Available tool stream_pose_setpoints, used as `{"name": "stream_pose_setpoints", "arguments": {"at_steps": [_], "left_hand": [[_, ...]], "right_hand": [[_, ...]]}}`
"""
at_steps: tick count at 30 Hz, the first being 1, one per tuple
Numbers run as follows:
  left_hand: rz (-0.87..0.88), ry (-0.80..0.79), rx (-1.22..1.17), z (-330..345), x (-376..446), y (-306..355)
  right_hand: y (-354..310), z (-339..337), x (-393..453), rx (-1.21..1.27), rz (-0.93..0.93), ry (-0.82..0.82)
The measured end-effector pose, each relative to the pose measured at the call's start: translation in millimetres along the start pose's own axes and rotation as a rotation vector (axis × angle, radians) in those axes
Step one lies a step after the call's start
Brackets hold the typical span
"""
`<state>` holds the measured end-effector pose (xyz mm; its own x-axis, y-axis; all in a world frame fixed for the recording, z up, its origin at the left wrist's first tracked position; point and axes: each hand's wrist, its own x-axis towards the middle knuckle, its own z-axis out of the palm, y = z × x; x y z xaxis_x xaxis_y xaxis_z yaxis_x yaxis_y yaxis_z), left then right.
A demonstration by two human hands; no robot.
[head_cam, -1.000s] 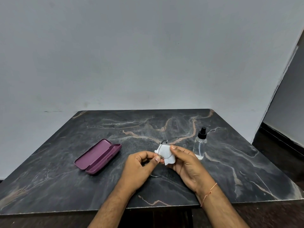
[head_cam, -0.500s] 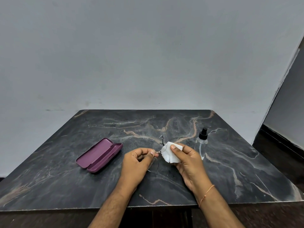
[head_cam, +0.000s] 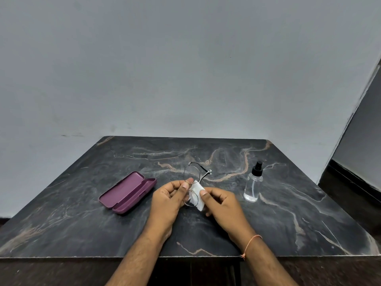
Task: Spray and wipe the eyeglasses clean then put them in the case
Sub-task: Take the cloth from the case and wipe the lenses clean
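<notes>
While wiping: near lens of thin wire-rimmed eyeglasses (head_cam: 192,183), light strokes.
Left hand (head_cam: 168,200): pinching the frame.
Right hand (head_cam: 221,203): pinching small white cloth (head_cam: 196,198).

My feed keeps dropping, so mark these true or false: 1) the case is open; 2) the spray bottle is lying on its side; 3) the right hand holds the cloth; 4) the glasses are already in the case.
1) The purple case is open: true.
2) The spray bottle lies on its side: false, it stands upright on the table.
3) The right hand holds the white cloth: true.
4) The eyeglasses are in the case: false, the left hand holds them above the table.
</notes>
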<state>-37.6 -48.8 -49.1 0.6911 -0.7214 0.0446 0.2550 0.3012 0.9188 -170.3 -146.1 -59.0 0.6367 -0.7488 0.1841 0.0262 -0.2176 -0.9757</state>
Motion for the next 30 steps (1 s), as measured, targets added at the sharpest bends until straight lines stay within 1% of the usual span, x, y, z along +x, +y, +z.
{"name": "stream_pose_setpoints", "arguments": {"at_steps": [4,9,11,15,21,24,27,30], "left_hand": [[0.002,-0.002,-0.002,-1.1,1.9,-0.7],[-0.005,-0.047,0.007,-1.4,2.1,1.1],[-0.005,-0.078,0.02,-0.3,1.9,3.0],[-0.012,-0.089,0.038,-2.4,-0.3,1.2],[0.034,-0.073,0.07,-5.2,0.4,-0.8],[0.022,-0.075,0.047,-3.9,0.1,1.0],[0.016,-0.081,0.042,-3.3,0.7,0.2],[-0.004,-0.097,0.009,-4.1,2.0,-0.9]], "right_hand": [[-4.7,0.8,-2.6,-0.109,-0.105,-0.09],[-6.0,-0.2,0.5,-0.233,-0.136,-0.179],[-5.1,-2.1,2.0,-0.247,-0.144,-0.206],[-1.8,-3.5,2.6,-0.197,-0.105,-0.245],[-3.2,-6.5,1.2,0.02,-0.022,-0.234],[-4.7,-6.4,0.7,0.093,-0.003,-0.209],[-5.0,-6.7,0.4,0.062,-0.029,-0.234],[-6.4,-5.6,-0.9,-0.048,-0.066,-0.269]]}}
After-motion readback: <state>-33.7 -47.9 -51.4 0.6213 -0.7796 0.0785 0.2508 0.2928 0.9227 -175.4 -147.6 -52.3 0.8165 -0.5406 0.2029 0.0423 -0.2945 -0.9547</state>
